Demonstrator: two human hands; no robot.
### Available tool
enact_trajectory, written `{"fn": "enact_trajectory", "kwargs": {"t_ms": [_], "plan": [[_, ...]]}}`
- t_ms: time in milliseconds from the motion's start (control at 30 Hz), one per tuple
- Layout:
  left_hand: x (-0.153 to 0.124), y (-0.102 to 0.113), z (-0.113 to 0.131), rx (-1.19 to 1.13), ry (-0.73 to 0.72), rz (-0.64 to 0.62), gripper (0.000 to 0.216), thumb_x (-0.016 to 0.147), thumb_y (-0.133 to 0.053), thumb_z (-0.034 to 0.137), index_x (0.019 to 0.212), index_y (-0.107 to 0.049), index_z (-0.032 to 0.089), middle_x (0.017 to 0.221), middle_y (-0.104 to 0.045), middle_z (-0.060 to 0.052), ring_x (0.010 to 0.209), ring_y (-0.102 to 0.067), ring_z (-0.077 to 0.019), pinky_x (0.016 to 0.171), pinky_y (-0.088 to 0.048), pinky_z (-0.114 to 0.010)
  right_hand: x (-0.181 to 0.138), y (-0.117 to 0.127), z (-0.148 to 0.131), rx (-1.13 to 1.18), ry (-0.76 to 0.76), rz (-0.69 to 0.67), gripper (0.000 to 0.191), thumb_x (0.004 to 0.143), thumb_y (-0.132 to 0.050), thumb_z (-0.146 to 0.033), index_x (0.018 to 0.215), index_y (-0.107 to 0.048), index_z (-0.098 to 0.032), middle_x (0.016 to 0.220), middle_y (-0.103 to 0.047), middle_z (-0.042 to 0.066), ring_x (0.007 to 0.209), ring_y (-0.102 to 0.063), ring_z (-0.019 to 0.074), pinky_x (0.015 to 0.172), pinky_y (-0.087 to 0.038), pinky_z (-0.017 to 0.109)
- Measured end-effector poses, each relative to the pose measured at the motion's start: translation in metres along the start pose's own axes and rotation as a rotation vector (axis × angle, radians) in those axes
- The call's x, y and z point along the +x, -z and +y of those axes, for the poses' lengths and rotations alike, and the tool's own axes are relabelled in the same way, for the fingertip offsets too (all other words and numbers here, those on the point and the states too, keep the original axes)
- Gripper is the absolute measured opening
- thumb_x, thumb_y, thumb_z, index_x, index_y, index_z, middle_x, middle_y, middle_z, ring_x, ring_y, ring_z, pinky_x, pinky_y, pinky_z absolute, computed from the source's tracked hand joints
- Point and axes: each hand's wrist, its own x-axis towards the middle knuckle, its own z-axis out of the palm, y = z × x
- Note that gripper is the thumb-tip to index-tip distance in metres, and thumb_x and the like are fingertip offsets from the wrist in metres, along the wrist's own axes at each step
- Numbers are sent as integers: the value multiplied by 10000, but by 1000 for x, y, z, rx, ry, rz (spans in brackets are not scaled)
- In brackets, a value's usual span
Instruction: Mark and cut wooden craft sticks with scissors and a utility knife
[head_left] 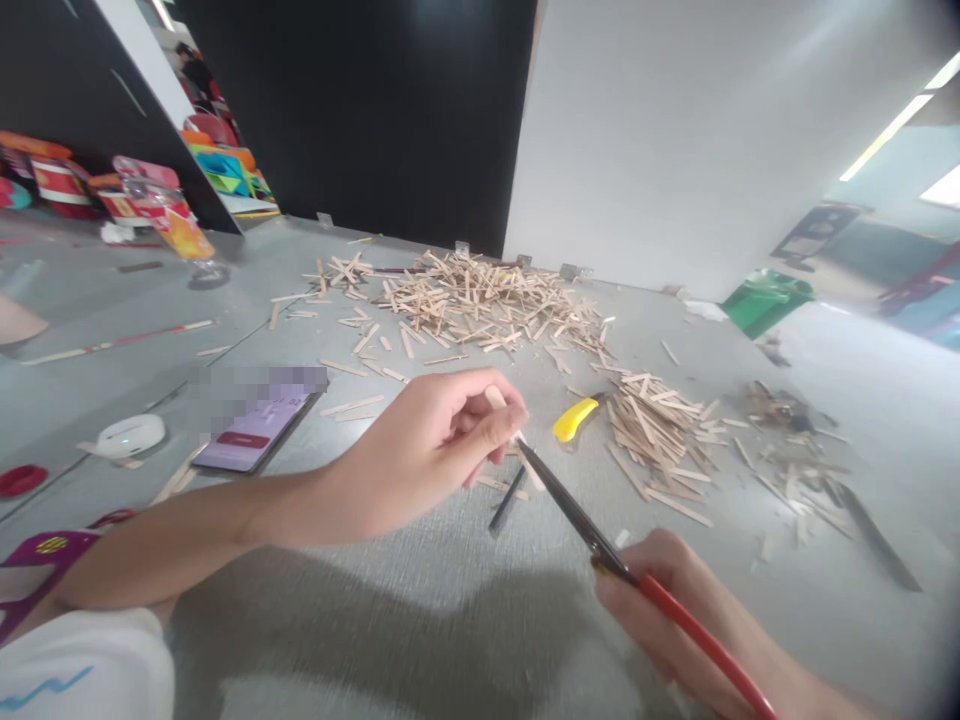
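My left hand [442,435] is closed, pinching a thin wooden stick [496,400] between thumb and fingers above the grey table [420,600]. My right hand [667,605] grips red-handled scissors [600,545], whose dark blades point up and left to the stick at my left fingertips. A second dark blade [507,500] hangs just under the left hand. A small pile of cut sticks [656,425] lies to the right of the hands, and a large heap of wooden sticks [480,300] lies farther back.
A yellow utility knife [576,418] lies by the small pile. A phone [255,425] and a white round device [129,435] sit to the left. Stick scraps [795,450] are scattered right. A green bin [765,300] stands by the white wall.
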Motion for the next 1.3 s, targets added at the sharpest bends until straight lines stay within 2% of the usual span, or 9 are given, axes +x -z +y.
{"fn": "enact_trajectory", "kwargs": {"t_ms": [267, 433, 533, 600, 867, 1033, 1133, 1200, 1300], "plan": [[3, -5, -4, -15, 19, -36, 378, 1146, -541, 381, 945, -763, 150, 889, -803, -73, 740, -718, -154, 696, -592, -271, 2, -2, 3, 34, -49, 43, 702, 1026, -529, -822, 645, -324, -269, 579, -311, -53, 496, -313, 119, 406, -235, 264], [13, -5, -19, 270, 12, -98, 358, 1125, -547, 371, 934, -775, 172, 796, -748, -35, 724, -681, -175, 667, -490, -292, 2, -1, 14, 86, -153, 210, 723, 989, -537, -868, 619, -360, -272, 495, -335, -66, 434, -308, 106, 407, -249, 265], [20, -15, -39, 388, -121, -232, 343, 1125, -548, 341, 922, -772, 179, 763, -712, -20, 688, -630, -168, 663, -433, -295, -1, 3, 16, 120, -159, 272, 719, 951, -608, -870, 600, -416, -272, 469, -396, -53, 411, -354, 114, 397, -274, 269], [22, -28, -55, 427, -244, -338, 343, 1135, -509, 299, 946, -769, 180, 813, -723, -35, 741, -653, -181, 705, -439, -302, -3, 8, 12, 143, -145, 326, 722, 954, -637, -841, 555, -449, -270, 436, -439, -31, 388, -386, 124, 383, -278, 276], [17, -107, -103, 423, -368, -601, 280, 1134, -481, 172, 1031, -741, 156, 955, -725, -96, 889, -712, -252, 790, -483, -343, -5, 31, -1, 172, 8, 498, 723, 1064, -596, -695, 476, -542, -277, 389, -483, 5, 392, -490, 173, 418, -373, 330], [31, -158, -97, 389, -460, -672, 46, 1051, -710, 214, 1028, -740, 188, 1005, -765, -94, 1002, -751, -258, 901, -570, -350, -5, 29, -6, 142, -8, 485, 752, 1051, -600, -706, 440, -530, -274, 367, -489, 10, 369, -486, 163, 401, -370, 318], [36, -184, -84, 391, -490, -667, 45, 970, -798, 206, 958, -755, 209, 1081, -813, -96, 1127, -754, -274, 988, -587, -356, -3, 28, -8, 139, -18, 467, 732, 1037, -629, -692, 446, -529, -271, 387, -523, 14, 377, -490, 155, 393, -354, 306], [33, -197, -76, 413, -472, -629, 218, 1008, -614, 95, 914, -762, 224, 1133, -828, -71, 1213, -739, -269, 1061, -552, -366, -3, 28, -9, 133, 9, 459, 732, 1040, -622, -698, 452, -524, -271, 393, -522, 10, 390, -490, 152, 403, -357, 301], [28, -201, -73, 426, -393, -564, 397, 964, -432, -13, 907, -744, 226, 1090, -829, -27, 1210, -753, -247, 1015, -551, -357, -4, 29, -11, 121, 50, 460, 743, 1038, -614, -711, 449, -509, -271, 390, -496, 1, 411, -493, 152, 429, -370, 299]]}}
